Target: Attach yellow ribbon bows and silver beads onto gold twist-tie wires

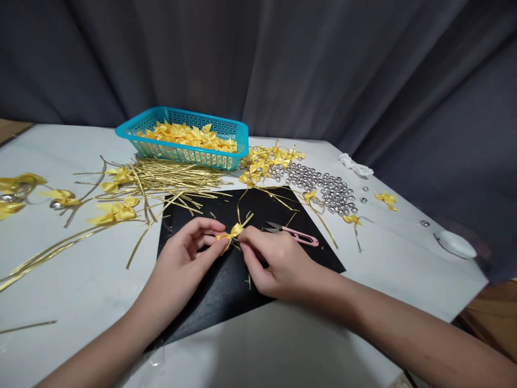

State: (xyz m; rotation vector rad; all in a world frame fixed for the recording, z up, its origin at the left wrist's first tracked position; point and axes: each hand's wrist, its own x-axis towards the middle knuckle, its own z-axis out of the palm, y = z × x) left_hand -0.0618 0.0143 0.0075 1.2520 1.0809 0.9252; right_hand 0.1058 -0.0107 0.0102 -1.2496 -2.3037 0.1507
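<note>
A small yellow ribbon bow (235, 231) is held over the black mat (218, 293), with gold cord ends sticking out of it. My left hand (194, 245) pinches the bow's left side between thumb and fingers. On the bow's right side, my right hand (272, 258) is closed, its fingertips at the gold cord (241, 207); exactly what they grip is partly hidden. Just beyond my right hand lie pink-handled thread snips (301, 237), blades toward the left.
Behind the mat stands a blue basket (181, 153) of yellow bows. Gold cords (177, 175) are heaped before it. Silver beads (337, 194) and tied bows (269, 160) spread right; more bows (115, 211) lie left. A white dish (456, 243) sits near the right edge.
</note>
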